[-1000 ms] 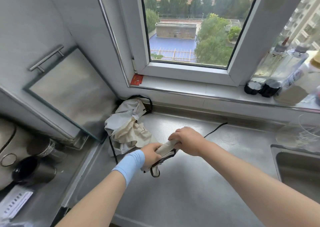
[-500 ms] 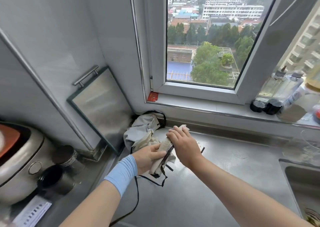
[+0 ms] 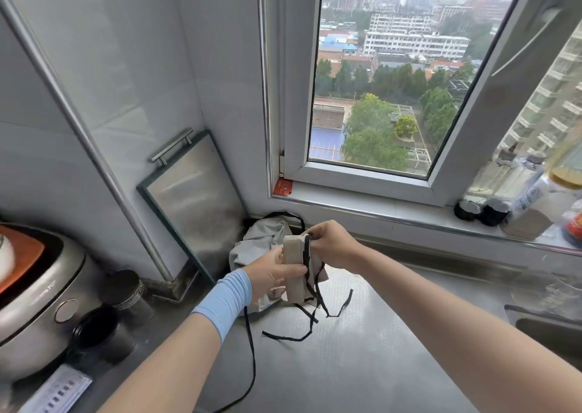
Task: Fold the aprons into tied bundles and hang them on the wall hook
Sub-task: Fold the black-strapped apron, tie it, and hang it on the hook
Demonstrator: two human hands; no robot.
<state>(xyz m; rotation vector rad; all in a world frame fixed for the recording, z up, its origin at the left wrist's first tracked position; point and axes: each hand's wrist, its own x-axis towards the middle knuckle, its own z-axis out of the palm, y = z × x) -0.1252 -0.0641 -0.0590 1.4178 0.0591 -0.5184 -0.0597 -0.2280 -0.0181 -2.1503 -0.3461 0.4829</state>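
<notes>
A folded beige apron bundle (image 3: 293, 256) stands upright above the steel counter (image 3: 362, 359). My left hand (image 3: 271, 275) grips its middle from the left. My right hand (image 3: 330, 244) pinches a black strap (image 3: 307, 255) at the bundle's top right. More black straps (image 3: 315, 315) dangle from the bundle and trail over the counter. Behind the bundle, a crumpled grey and cream apron pile (image 3: 261, 242) lies in the corner below the window. No wall hook is in view.
A steel board with a handle (image 3: 192, 201) leans on the left wall. A rice cooker (image 3: 34, 299) and two dark jars (image 3: 104, 330) stand at the left. Bottles (image 3: 510, 192) line the window sill. A sink (image 3: 548, 327) is at the right.
The bundle has gone from lying across my hands to standing upright, lifted off the counter. My right hand has moved to the strap at its top. The view has tilted upward.
</notes>
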